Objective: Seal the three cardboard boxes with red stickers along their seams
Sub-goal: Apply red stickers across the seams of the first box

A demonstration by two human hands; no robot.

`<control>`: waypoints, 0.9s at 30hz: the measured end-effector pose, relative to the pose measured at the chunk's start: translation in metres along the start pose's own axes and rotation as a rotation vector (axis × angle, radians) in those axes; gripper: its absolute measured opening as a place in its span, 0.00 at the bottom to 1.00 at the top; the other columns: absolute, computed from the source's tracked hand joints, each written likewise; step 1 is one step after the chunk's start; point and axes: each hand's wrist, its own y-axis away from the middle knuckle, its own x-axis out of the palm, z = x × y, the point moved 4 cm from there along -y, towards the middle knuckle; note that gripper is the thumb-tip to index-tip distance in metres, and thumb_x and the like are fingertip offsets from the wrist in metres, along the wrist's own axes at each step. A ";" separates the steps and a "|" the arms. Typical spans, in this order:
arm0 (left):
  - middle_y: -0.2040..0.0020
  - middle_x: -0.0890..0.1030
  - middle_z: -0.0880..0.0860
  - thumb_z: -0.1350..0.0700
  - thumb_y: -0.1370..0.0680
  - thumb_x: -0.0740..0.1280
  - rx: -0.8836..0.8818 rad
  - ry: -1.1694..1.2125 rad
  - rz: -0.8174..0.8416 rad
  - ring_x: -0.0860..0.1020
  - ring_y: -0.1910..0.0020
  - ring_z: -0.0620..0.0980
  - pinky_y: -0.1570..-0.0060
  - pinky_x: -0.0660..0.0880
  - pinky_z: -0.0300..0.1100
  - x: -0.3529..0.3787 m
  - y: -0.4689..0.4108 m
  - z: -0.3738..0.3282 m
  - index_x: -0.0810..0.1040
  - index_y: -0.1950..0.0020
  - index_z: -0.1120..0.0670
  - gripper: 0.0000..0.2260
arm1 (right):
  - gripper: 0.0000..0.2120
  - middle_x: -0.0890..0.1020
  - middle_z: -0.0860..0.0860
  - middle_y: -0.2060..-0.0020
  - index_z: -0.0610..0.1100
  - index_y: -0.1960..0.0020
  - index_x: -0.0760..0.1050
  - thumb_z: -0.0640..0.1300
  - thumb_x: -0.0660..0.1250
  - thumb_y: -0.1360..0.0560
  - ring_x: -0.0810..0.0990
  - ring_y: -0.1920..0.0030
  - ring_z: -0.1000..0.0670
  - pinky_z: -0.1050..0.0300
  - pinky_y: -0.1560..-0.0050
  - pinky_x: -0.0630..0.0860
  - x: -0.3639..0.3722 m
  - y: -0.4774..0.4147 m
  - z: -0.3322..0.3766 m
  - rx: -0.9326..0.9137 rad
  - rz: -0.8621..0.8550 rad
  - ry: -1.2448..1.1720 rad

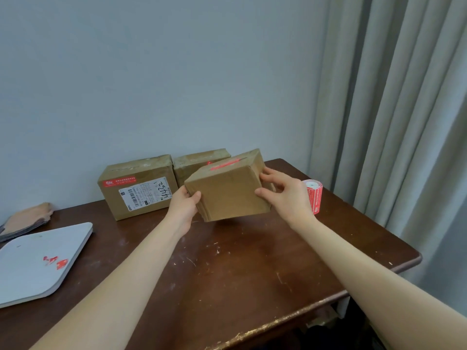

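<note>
While tilting over the table (227, 274), gripping the box (227, 195) with both hands.
Clamping the near-left corner with the left hand (183, 205); curling the right hand (285, 193) round the right end. Showing a red sticker (225, 164) along the top seam. Standing behind, against the pale wall (151, 72): labelled box (136, 188) beside rear box (199, 160). Sitting right on scratched dark wood, near grey curtains (391, 97): roll (314, 195). Lying left: white board (38, 261).

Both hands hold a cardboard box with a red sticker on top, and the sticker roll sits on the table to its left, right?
No. The head view shows the sticker roll on the table to the right of the cardboard box, beyond the right hand. The rest is correct.
</note>
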 end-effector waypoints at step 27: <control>0.55 0.78 0.41 0.59 0.32 0.76 0.609 -0.241 0.011 0.78 0.50 0.43 0.44 0.74 0.37 0.041 0.054 -0.048 0.81 0.47 0.48 0.16 | 0.08 0.78 0.51 0.52 0.47 0.44 0.73 0.40 0.57 0.18 0.76 0.49 0.48 0.46 0.46 0.74 0.014 -0.015 -0.060 0.773 -0.146 -0.776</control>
